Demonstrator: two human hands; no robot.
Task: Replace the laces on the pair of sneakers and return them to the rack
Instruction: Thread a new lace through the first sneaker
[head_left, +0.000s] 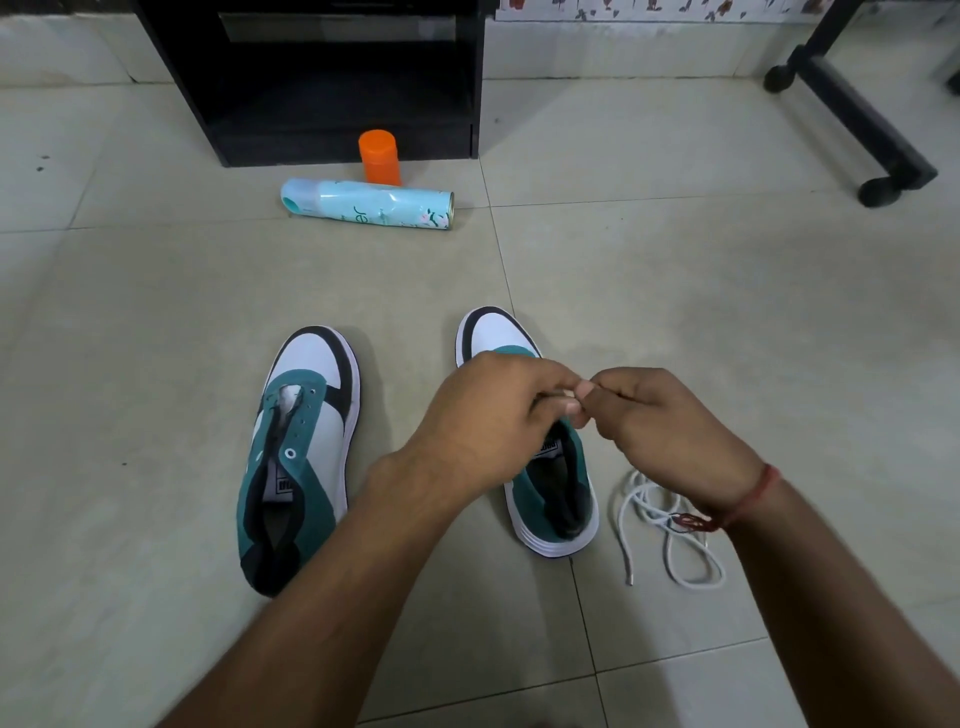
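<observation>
Both sneakers (298, 457) sit unlaced on the floor (727, 312), both hands (488, 415) pinching something unclear, white lace (670, 530) unthreaded.

We list: two sneakers (306, 441), teal, white and black with white soles; white lace (670, 525); orange cap (379, 156); pale turquoise spray can (369, 203) with pink floral print; black rack (332, 78); red wrist thread (748, 499); greyish-beige floor tiles (727, 291).
</observation>
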